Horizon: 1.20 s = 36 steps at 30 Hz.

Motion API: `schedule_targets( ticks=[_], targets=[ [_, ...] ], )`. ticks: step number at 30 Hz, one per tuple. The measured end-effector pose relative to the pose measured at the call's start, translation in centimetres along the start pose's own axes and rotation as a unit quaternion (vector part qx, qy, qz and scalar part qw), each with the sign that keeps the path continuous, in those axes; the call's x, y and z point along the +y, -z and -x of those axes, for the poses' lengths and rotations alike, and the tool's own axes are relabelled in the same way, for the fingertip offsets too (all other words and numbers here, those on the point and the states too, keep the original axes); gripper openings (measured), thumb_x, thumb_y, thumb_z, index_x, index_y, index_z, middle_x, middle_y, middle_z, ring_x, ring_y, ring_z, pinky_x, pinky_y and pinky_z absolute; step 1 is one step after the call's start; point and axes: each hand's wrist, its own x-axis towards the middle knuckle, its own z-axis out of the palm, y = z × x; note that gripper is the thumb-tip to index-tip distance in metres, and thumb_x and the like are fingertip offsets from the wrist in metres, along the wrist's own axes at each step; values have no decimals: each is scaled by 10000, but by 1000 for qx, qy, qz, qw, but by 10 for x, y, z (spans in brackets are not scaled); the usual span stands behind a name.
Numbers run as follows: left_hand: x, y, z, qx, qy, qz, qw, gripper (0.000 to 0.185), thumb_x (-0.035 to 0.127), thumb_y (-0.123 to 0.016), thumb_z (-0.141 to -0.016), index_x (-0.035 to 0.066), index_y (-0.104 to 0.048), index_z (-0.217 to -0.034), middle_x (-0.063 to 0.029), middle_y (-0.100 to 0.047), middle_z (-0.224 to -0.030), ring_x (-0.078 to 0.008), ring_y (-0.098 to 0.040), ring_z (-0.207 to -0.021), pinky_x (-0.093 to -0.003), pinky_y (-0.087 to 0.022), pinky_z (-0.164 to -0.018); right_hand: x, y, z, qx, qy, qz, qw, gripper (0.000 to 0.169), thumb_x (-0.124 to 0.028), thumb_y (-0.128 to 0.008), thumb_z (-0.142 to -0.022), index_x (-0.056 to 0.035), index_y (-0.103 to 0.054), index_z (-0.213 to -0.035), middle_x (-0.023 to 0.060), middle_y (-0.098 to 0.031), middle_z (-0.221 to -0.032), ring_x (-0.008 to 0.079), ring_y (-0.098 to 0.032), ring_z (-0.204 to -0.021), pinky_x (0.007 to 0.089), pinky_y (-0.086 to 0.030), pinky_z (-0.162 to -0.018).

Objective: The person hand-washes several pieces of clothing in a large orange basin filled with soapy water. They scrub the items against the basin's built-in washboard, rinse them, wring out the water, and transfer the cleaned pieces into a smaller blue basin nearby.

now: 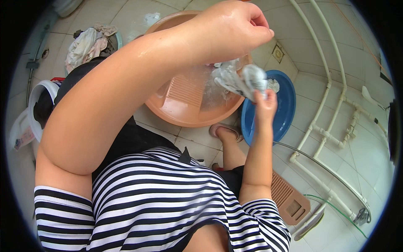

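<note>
Raised above the far rim of a large orange plastic washbasin (185,121) is my left hand (242,30). Its fingers curl in toward the thumb, and nothing shows in them. My right hand (266,104) grips a wet whitish cloth (253,78), blurred by motion, at the basin's right edge. The basin has a built-in ribbed washboard (184,89) and holds sudsy water with more wet cloth in it. My left forearm hides much of its far side. Beside it, partly behind my right arm, sits a blue plastic basin (285,108) with a pale cloth (273,85) at its far end.
At left, a tub (119,41) is heaped with laundry (83,44). A white bucket (36,107) holds dark cloth near a plastic jug (22,132). A brown washboard (288,201) leans at right, near wall pipes (324,94) and a metal shower hose (327,163). My slippered foot (225,130) is beside the basins.
</note>
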Motion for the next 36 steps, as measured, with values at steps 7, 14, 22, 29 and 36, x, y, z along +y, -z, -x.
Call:
schedule_targets(
  ticks=[7,14,22,29,36],
  targets=[
    [2,2,10,-26,-21,-73,997,211,162,-531,-844,-24,-557,-938,-71,-607,-837,-126,-565,-778,-247,-461,-709,136,-64,-29,-130,93,458,875,632,-233,-645,-673,-125,-400,-1245,199,-363,-1301,387,-375,-1168,431,-359,-945],
    [-36,-8,-3,9,-37,-116,992,277,203,-528,-791,-42,-585,-906,-136,-621,-812,-200,-602,-731,-288,-484,-665,258,-113,-9,-183,30,560,808,686,-169,-617,-690,-93,-346,-1315,211,-264,-1383,423,-293,-1218,533,-315,-956],
    [-21,-8,2,-41,28,-227,973,225,192,-522,-840,6,-563,-960,-62,-604,-857,-128,-569,-782,-259,-457,-687,206,-97,-39,-332,145,488,794,620,-71,-605,-668,-18,-397,-1250,223,-360,-1316,392,-380,-1147,461,-354,-933],
    [-33,-2,7,-73,11,-337,939,273,257,-512,-841,43,-568,-1002,-90,-624,-893,-203,-592,-781,-329,-464,-678,133,-62,35,-12,-196,3,981,522,51,-516,-698,-27,-426,-1206,138,-532,-1118,306,-533,-1014,383,-444,-858],
    [-58,-10,19,-277,26,-579,767,392,326,-575,-798,59,-522,-1080,-138,-578,-996,-323,-571,-932,-411,-457,-785,-90,-12,55,19,-141,-337,931,394,11,-499,-774,-18,-453,-1164,135,-550,-1098,291,-564,-992,416,-477,-865]
  ],
)
